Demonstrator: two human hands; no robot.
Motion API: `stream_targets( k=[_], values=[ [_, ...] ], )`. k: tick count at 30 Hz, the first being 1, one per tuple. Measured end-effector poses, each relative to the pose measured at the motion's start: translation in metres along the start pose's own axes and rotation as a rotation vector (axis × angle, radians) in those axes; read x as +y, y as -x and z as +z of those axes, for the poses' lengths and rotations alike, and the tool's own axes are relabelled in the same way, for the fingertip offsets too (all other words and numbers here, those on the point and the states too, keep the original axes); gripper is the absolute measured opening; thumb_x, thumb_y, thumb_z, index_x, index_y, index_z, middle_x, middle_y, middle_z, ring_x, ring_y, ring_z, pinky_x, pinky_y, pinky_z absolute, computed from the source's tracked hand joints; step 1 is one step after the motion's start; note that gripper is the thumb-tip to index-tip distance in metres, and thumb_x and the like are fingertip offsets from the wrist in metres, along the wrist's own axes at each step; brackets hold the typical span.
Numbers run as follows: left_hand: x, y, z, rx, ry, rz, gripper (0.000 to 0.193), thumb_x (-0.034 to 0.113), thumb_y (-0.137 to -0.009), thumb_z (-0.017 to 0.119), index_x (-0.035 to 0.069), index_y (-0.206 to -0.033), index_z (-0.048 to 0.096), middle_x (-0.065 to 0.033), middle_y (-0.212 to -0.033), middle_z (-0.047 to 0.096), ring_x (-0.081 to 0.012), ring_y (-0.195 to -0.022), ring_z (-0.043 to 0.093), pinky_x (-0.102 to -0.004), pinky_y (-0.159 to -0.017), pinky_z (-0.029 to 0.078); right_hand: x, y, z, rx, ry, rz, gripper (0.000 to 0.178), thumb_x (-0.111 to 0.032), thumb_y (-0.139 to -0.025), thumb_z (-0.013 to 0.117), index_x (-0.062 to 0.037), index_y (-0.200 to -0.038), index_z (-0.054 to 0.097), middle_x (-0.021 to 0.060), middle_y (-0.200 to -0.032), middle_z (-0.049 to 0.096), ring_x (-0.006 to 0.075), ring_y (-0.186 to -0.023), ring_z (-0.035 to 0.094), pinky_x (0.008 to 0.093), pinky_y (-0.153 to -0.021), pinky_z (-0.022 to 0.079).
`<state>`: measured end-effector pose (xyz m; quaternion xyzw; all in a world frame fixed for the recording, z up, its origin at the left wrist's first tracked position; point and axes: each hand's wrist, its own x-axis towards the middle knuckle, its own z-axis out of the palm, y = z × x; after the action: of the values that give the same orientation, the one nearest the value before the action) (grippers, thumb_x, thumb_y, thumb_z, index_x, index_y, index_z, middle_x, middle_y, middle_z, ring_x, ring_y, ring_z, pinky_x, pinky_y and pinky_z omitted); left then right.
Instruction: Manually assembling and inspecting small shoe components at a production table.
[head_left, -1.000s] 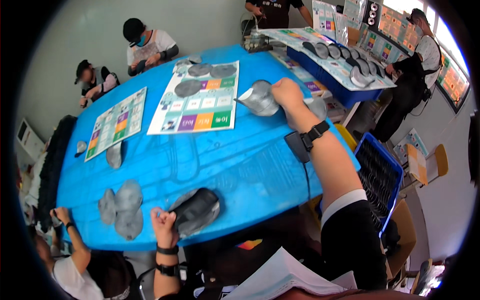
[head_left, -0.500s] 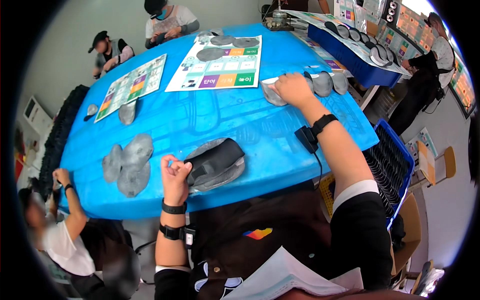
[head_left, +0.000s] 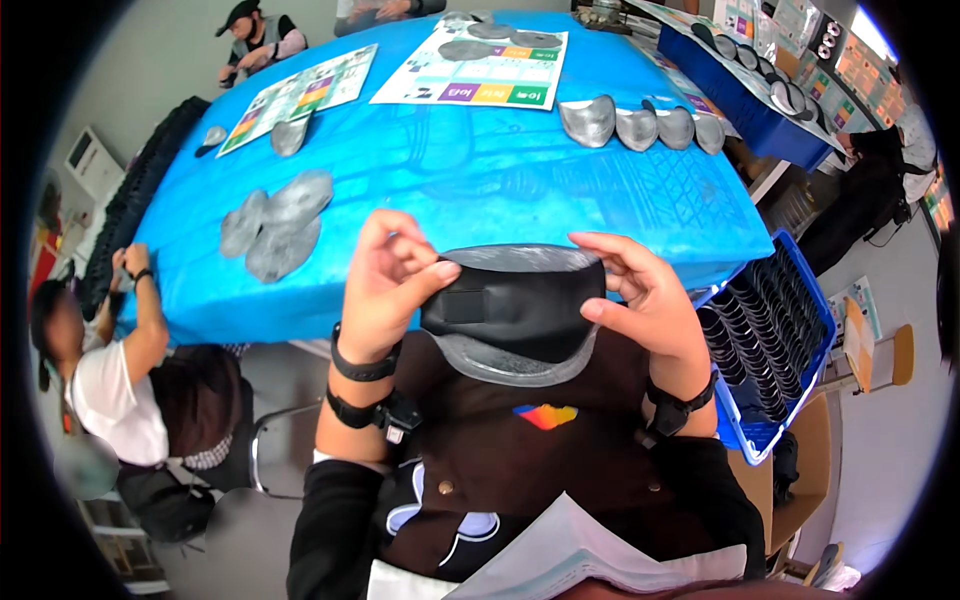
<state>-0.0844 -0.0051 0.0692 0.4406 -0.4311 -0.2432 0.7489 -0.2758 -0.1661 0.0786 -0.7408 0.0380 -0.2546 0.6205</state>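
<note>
Both hands are up at centre frame: the left hand (head_left: 385,290) pinches one end of a black curved pad (head_left: 515,310), the right hand (head_left: 645,300) cups the other, just below the blue surface (head_left: 480,180) edge. It looks light and bendy, probably soft-backed with a grey rim; gripping the ends seems safest. Grey shells (head_left: 640,125) sit upper right.

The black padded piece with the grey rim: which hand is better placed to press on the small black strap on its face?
Probably the left hand. Its thumb already lies beside the small black strap on the black padded piece with the grey rim. The right hand grips the opposite edge, farther from the strap.
</note>
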Motion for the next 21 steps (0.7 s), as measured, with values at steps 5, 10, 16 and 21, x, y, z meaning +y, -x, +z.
stream_targets(
  k=[5,10,16,21],
  values=[
    [0.007,0.024,0.011,-0.082,-0.024,-0.107,0.035,-0.009,-0.070,0.062,0.005,-0.093,0.039,-0.0005,-0.069,0.053,-0.0046,-0.064,0.052,-0.0162,-0.058,0.041,-0.009,0.013,0.016,0.000,0.243,-0.093,0.036,-0.005,-0.067,0.067,-0.0027,-0.102,0.056,0.0082,-0.091,0.058,0.0183,-0.086,0.055,0.0283,-0.075,0.043],
    [0.010,0.028,0.028,-0.133,-0.337,-0.098,0.035,-0.009,-0.071,0.060,0.005,-0.096,0.040,-0.0046,-0.075,0.057,-0.0123,-0.078,0.059,-0.0270,-0.074,0.047,-0.008,0.017,0.044,0.080,0.849,-0.526,0.029,-0.006,-0.066,0.065,-0.0047,-0.094,0.058,0.0102,-0.084,0.058,0.0276,-0.079,0.055,0.0320,-0.069,0.045],
    [-0.013,0.013,0.021,-0.120,0.193,-0.093,0.052,0.009,-0.070,0.069,0.006,-0.111,0.037,-0.0140,-0.101,0.055,-0.0192,-0.093,0.056,-0.0285,-0.078,0.044,0.026,0.008,0.037,0.373,0.195,-0.321,0.016,0.000,-0.079,0.053,-0.0005,-0.094,0.048,0.0094,-0.085,0.054,0.0139,-0.075,0.055,0.0242,-0.063,0.044],
    [-0.031,0.017,0.030,-0.291,-0.647,0.435,0.073,0.015,-0.059,0.077,0.002,-0.117,0.035,-0.0158,-0.116,0.044,-0.0282,-0.109,0.044,-0.0361,-0.091,0.035,0.033,-0.005,0.050,0.534,-0.761,-0.130,0.028,0.004,-0.081,0.047,-0.0047,-0.106,0.040,0.0067,-0.098,0.050,0.0150,-0.087,0.052,0.0266,-0.075,0.045]
  ],
)
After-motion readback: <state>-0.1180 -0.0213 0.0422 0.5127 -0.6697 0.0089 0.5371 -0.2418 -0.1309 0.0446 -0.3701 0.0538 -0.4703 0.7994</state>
